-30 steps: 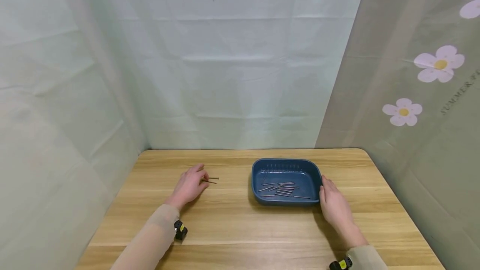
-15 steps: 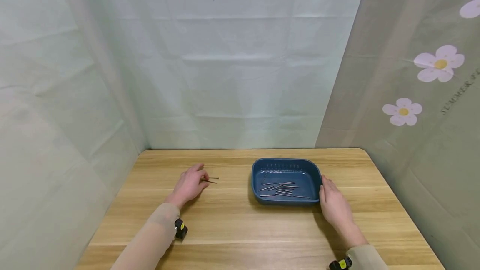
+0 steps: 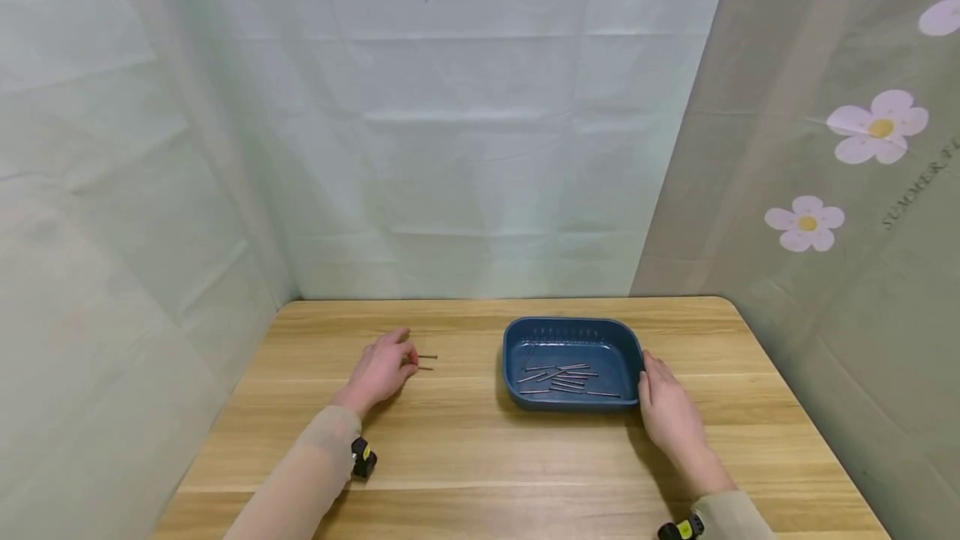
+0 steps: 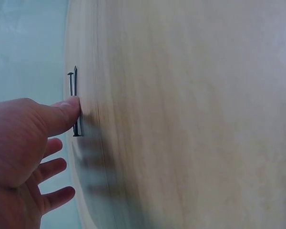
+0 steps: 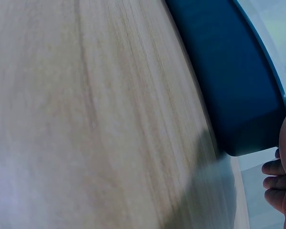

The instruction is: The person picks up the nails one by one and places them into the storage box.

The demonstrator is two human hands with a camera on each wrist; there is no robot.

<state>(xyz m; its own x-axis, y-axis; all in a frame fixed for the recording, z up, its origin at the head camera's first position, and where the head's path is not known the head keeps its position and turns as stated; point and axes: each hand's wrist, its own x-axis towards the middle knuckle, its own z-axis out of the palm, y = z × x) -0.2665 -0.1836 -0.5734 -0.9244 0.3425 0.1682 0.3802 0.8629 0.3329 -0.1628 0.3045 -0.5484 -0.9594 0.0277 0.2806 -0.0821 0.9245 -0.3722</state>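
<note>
Your left hand is lying on the wooden counter, left of the middle, with its fingers spread and nearly straight. In the left wrist view your thumb tip is pressing against 2 nails that are lying side by side, parallel and touching or nearly so, flat on the counter. You are not gripping them; the thumb is only touching their near ends, and the other fingers are hanging free beside it. In the head view the same 2 nails are poking out to the right of your fingertips, well apart from the tray.

Your right hand is resting on the counter against the right side of the blue tray, with its fingers stretched forward along the tray's outer wall and touching it. They are relaxed rather than curled around the rim. The right wrist view is showing the tray's dark blue wall from outside and only a few fingertips at the frame's edge, so you cannot tell more of the contact from there.

The tray is sitting right of the counter's middle, and a loose scatter of nails is lying flat on its floor, mostly lengthwise across it. Pale cloth is hanging behind the counter, and a flowered curtain is hanging on the right.
</note>
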